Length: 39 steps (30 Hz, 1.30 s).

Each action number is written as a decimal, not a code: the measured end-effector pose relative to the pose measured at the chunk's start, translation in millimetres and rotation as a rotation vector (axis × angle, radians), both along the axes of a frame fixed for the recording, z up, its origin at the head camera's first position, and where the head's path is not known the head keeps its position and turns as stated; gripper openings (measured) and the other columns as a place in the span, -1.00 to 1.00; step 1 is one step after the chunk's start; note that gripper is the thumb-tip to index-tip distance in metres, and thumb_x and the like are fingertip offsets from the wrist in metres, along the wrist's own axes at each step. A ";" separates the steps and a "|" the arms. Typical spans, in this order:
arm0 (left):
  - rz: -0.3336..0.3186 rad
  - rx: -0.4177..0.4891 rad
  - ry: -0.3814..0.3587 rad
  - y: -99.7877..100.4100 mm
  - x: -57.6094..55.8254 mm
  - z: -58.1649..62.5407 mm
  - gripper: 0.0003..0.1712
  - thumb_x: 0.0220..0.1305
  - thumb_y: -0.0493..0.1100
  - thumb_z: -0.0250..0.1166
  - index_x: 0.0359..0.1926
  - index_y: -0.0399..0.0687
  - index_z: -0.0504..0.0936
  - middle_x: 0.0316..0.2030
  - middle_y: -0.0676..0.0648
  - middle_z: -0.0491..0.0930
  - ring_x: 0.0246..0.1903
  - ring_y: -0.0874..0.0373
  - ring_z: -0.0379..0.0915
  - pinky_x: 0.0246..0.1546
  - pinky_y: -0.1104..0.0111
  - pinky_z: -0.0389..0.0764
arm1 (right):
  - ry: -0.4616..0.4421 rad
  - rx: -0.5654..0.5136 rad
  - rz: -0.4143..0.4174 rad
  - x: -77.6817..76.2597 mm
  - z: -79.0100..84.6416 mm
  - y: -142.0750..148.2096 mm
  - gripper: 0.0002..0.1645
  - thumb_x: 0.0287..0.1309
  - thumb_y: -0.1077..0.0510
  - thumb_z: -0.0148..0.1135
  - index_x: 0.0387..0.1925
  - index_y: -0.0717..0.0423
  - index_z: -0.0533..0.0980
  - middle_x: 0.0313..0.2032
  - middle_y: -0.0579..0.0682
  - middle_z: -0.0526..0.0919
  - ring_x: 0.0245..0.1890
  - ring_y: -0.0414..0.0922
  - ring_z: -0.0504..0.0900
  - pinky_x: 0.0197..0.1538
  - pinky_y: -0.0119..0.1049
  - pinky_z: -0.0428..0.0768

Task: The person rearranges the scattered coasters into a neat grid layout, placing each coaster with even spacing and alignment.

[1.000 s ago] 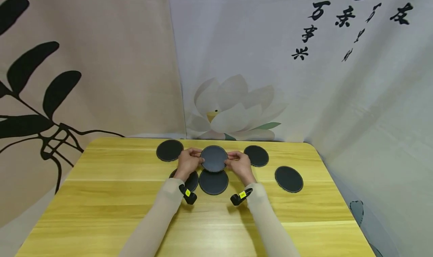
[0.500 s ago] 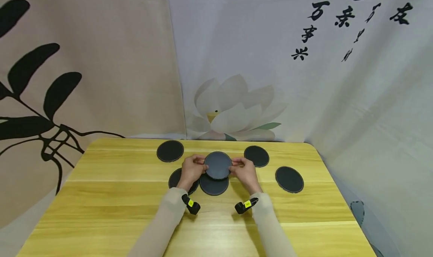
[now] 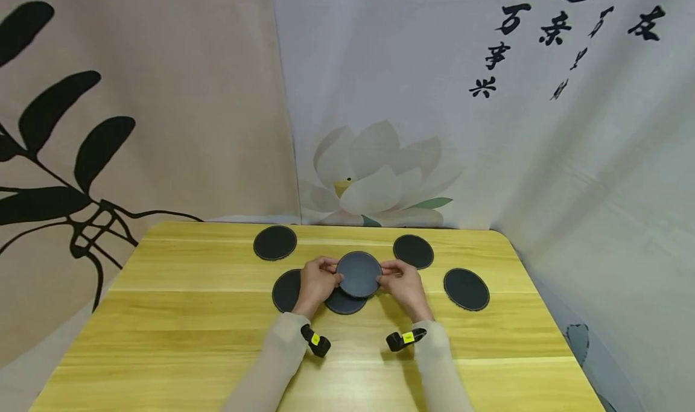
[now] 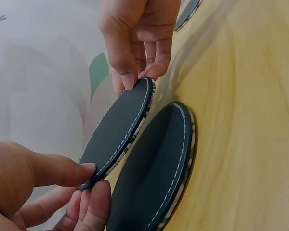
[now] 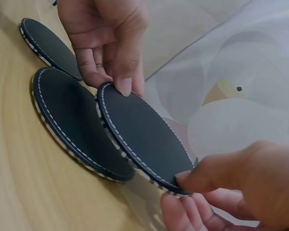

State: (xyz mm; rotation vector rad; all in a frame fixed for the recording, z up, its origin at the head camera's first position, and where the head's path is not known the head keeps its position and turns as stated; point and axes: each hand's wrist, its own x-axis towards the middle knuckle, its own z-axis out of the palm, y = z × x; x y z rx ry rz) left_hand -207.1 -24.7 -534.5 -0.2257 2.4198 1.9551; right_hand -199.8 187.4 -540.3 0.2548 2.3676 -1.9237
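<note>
A round black coaster [image 3: 359,274] with white edge stitching is held up between both hands. My left hand [image 3: 317,282] pinches its left rim, thumb on top and fingers beneath. On the opposite rim my right hand [image 3: 404,288] pinches it the same way. Below it a second coaster [image 3: 346,303] lies on the table, partly covered in the head view; the right wrist view shows that lower coaster [image 5: 72,120] with a patterned edge. Another coaster [image 3: 285,289] lies to the left, partly behind my left hand.
Further coasters lie flat on the wooden table [image 3: 179,327]: one at the back left [image 3: 275,243], a back-right coaster [image 3: 413,251] and a far-right coaster [image 3: 466,289]. A printed curtain [image 3: 380,98] hangs behind the table's back edge.
Both hands have brought the held coaster toward the person and slightly right. It now overlaps more of the coaster below it. The other coasters have stayed in place.
</note>
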 end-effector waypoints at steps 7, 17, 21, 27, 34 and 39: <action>-0.015 -0.001 0.011 8.5 8.8 1.3 -0.66 0.13 -0.48 0.44 -0.03 -0.30 0.71 -0.25 -0.27 0.61 -0.47 0.16 0.59 -0.37 0.29 0.73 | -0.019 0.008 0.020 6.0 2.8 10.0 -0.59 0.17 0.36 0.39 0.08 0.27 0.60 -0.08 0.25 0.64 -0.25 -0.03 0.70 -0.15 -0.12 0.78; -0.027 -0.011 0.027 21.7 15.8 -1.6 -0.65 0.12 -0.46 0.45 -0.03 -0.31 0.70 -0.25 -0.25 0.61 -0.44 0.12 0.62 -0.39 0.30 0.74 | -0.029 0.001 0.044 11.0 9.0 25.5 -0.55 0.20 0.39 0.37 0.14 0.32 0.56 -0.02 0.31 0.60 -0.20 0.00 0.71 -0.10 -0.08 0.78; -0.035 -0.029 0.020 27.9 18.7 -1.0 -0.65 0.11 -0.44 0.47 -0.04 -0.28 0.70 -0.25 -0.22 0.61 -0.40 0.12 0.63 -0.39 0.31 0.73 | -0.041 0.010 0.050 11.7 11.0 33.3 -0.56 0.19 0.42 0.37 0.12 0.33 0.57 -0.04 0.29 0.61 -0.23 -0.06 0.72 -0.11 -0.13 0.79; -0.046 -0.041 0.011 37.7 20.8 0.4 -0.67 0.13 -0.40 0.48 -0.04 -0.23 0.71 -0.26 -0.17 0.61 -0.37 0.12 0.63 -0.36 0.30 0.72 | -0.050 0.024 0.065 13.8 14.4 45.3 -0.56 0.20 0.41 0.34 0.13 0.32 0.57 -0.05 0.27 0.59 -0.24 -0.08 0.72 -0.10 -0.13 0.79; -0.069 -0.084 0.006 48.4 21.8 0.3 -0.68 0.11 -0.39 0.50 -0.08 -0.22 0.72 -0.26 -0.18 0.62 -0.37 0.12 0.60 -0.34 0.30 0.68 | -0.082 0.056 0.055 16.0 13.6 56.5 -0.57 0.22 0.39 0.33 0.14 0.29 0.57 -0.06 0.22 0.59 -0.22 -0.08 0.71 -0.09 -0.15 0.78; -0.085 -0.122 0.008 54.6 21.5 -1.6 -0.68 0.11 -0.39 0.51 -0.08 -0.21 0.72 -0.28 -0.16 0.62 -0.38 0.13 0.58 -0.35 0.31 0.67 | -0.091 0.100 0.060 17.6 12.1 63.9 -0.59 0.24 0.36 0.33 0.14 0.29 0.57 -0.04 0.22 0.62 -0.22 -0.09 0.71 -0.11 -0.17 0.78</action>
